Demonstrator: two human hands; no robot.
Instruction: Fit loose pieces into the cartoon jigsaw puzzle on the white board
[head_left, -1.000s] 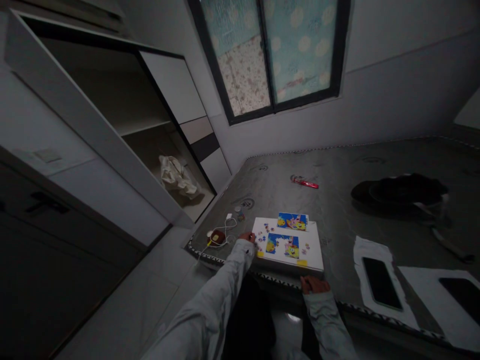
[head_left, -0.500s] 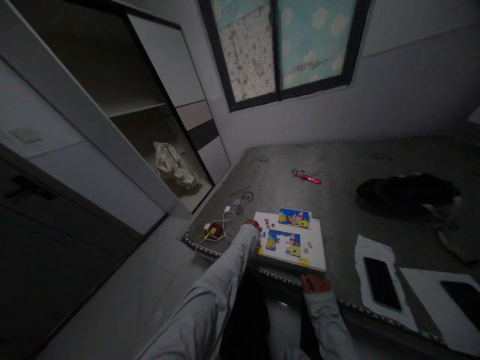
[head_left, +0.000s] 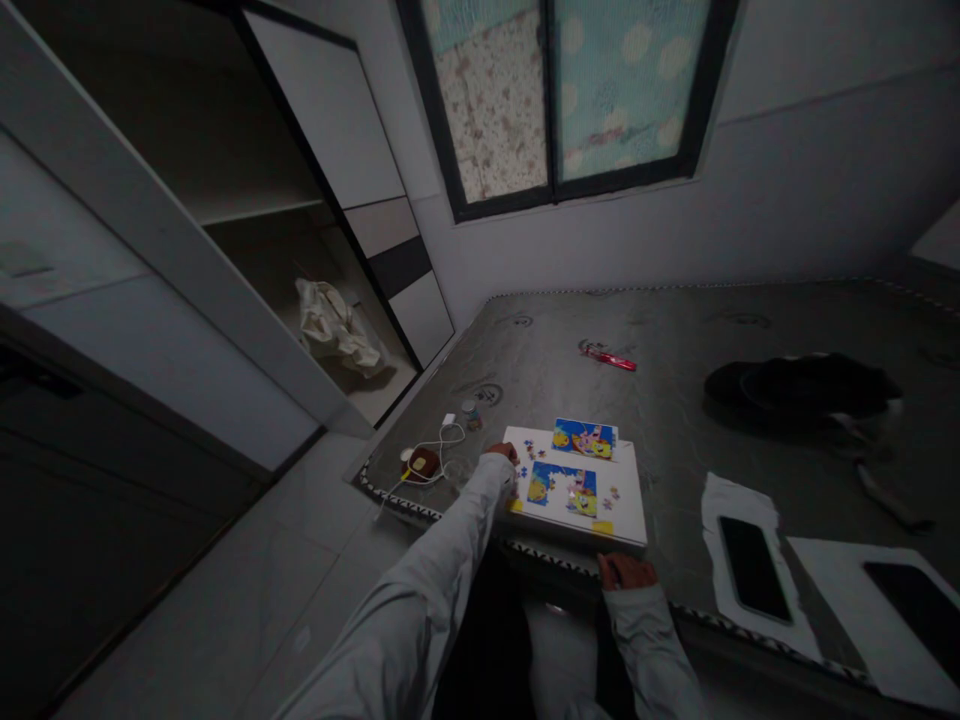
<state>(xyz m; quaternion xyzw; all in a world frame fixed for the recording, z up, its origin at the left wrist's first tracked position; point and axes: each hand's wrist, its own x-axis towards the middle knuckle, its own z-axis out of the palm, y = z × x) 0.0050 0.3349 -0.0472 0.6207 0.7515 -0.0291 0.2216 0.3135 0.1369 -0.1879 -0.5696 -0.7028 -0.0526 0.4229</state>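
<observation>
Locating the parts from the white board [head_left: 630,512]: the partly joined jigsaw [head_left: 583,496] lies on its front half, with loose pieces [head_left: 541,455] towards its left edge and others right of the jigsaw. The left hand [head_left: 502,452] is at the board's left edge beside the loose pieces; its fingers point down, and whether they grasp a piece cannot be told. The right hand [head_left: 628,571] is just in front of the board's near right corner, at the mattress [head_left: 675,430] edge, fingers curled; their grip cannot be confirmed. Pieces should handle as light, thin and fairly stiff, with tabs liable to bend; pinch each by opposite edges. Joined sections probably separate if lifted. The left hand covers part of the board's edge; dim light and small scale obscure individual piece outlines.
</observation>
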